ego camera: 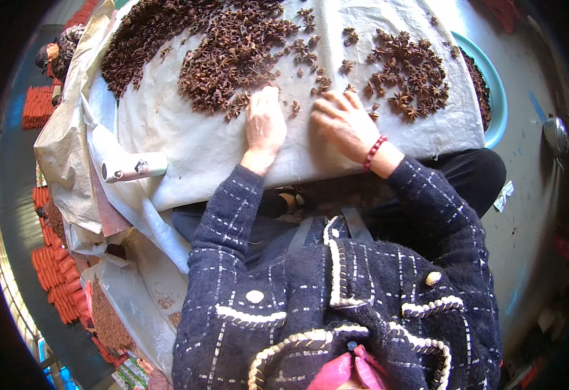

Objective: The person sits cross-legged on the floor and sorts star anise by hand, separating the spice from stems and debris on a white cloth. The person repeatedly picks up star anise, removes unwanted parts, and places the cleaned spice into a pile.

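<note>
My left hand is at the near edge of a large pile of dried star anise, its fingers bunched together. Whether a piece is pinched in them is hidden. To its right, my right hand rests palm down over the white sheet, fingers bent and a little apart. A few loose star anise lie just past its fingertips. Farther right is a smaller group of whole star anise. A red bead bracelet circles my right wrist.
A pale cylindrical can lies on its side at the sheet's left. Beyond the right edge stands a turquoise basin with dark contents. Stacked red-orange bags and a person are on the left. A metal bowl is far right.
</note>
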{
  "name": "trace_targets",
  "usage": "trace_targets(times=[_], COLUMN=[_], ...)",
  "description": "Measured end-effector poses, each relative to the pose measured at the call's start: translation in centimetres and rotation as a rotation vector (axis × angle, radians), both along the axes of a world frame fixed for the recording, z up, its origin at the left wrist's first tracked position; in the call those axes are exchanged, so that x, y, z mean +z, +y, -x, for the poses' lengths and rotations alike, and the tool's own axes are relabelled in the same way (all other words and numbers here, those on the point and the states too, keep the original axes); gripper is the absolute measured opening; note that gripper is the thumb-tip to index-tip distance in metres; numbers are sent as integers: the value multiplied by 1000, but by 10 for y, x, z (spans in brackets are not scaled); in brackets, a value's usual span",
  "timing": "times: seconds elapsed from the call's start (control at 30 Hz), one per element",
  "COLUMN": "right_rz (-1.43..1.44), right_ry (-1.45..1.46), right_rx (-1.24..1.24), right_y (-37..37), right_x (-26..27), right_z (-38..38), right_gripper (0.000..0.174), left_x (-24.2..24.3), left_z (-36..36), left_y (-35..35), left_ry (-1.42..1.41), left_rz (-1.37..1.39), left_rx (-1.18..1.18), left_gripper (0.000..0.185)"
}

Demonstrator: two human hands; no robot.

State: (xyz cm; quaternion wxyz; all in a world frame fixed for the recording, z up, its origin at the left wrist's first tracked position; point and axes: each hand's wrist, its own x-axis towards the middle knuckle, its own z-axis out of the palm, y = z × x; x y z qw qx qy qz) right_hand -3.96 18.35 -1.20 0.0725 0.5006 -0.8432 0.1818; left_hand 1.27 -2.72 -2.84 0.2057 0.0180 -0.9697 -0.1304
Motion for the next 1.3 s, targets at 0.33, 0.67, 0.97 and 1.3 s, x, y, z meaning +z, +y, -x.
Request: trace_targets(times=[0.33,0.67,0.97,1.3], right_rz=[93,198,212,146], right_ry=[11,34,-201,-27], right_rx=[-97,66,363,-101], right_y=[8,-3,-7,13], right_x=[-1,0,-17,-4], right_z=[13,2,-17,8], right_gripper=[23,21,32,32], left_x=[20,38,32,9], left_z=[13,18,-17,106], left_y=[-36,-39,9,27], left_ry=[68,-29,-208,165], left_rz=[131,85,-715,-192], left_rx=[-125,-220,-63,-177], left_gripper=[17,8,44,16])
